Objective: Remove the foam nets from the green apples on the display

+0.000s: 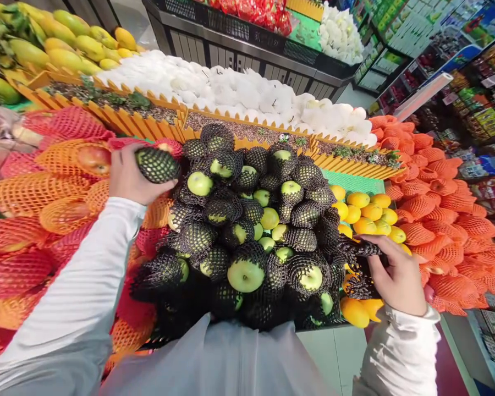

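My left hand (128,175) is wrapped round a green apple in a black foam net (157,165), raised at the left edge of the apple pile. On the right, my right hand (396,272) is closed on black foam nets (361,250) that hang loose and look empty, over the oranges. Between both hands lies the pile of green apples (246,274), most of them in black nets. A few bare apples (269,218) show in the middle.
Apples in red and orange nets (25,264) lie to the left, and red-netted fruit (457,231) to the right. Oranges (365,212) sit beside the green apples. A low yellow picket fence (247,142) runs behind, with white-wrapped fruit (239,91) and mangoes (66,41) beyond.
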